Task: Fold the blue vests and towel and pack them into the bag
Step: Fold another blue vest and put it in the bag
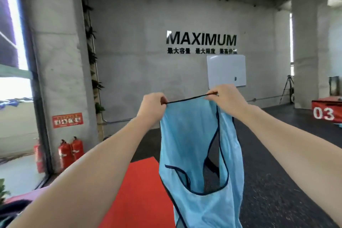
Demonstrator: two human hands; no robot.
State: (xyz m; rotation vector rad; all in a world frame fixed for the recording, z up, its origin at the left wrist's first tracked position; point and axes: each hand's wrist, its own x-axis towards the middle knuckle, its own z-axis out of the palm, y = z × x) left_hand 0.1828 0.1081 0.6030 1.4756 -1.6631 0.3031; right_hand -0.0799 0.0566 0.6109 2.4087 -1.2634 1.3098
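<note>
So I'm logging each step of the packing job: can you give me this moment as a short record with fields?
item held: blue vest, hanging unfolded in the air
left hand: pinches the dark edge at the top
right hand: pinches the same edge, stretched taut between the hands
below: red mat on dark floor
background: fire extinguishers, whiteboard, red box marked 03
bag: not in view

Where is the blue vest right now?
In the head view, the blue vest hangs mid-air at center, its dark edge pinched between the left hand and right hand, above the red mat.
</note>
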